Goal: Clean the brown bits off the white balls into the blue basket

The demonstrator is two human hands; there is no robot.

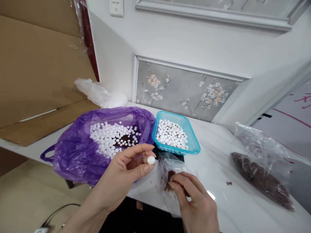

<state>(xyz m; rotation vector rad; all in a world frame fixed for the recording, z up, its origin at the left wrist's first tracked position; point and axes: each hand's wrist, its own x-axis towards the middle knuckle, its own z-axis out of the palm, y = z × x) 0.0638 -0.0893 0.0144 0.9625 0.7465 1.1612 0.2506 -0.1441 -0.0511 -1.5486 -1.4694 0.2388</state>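
White bead (151,160) pinched by left hand (126,174); right hand (194,200) grips small bag (167,170).

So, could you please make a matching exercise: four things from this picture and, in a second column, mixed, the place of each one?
Things:
1. single white ball
2. blue basket
3. purple bag
4. small clear bag

Places:
a. pinched by the right hand
b. left end of the white table, lying open
c. between the left hand fingertips
d. middle of the table, behind both hands

Pairs: 1-c, 2-d, 3-b, 4-a
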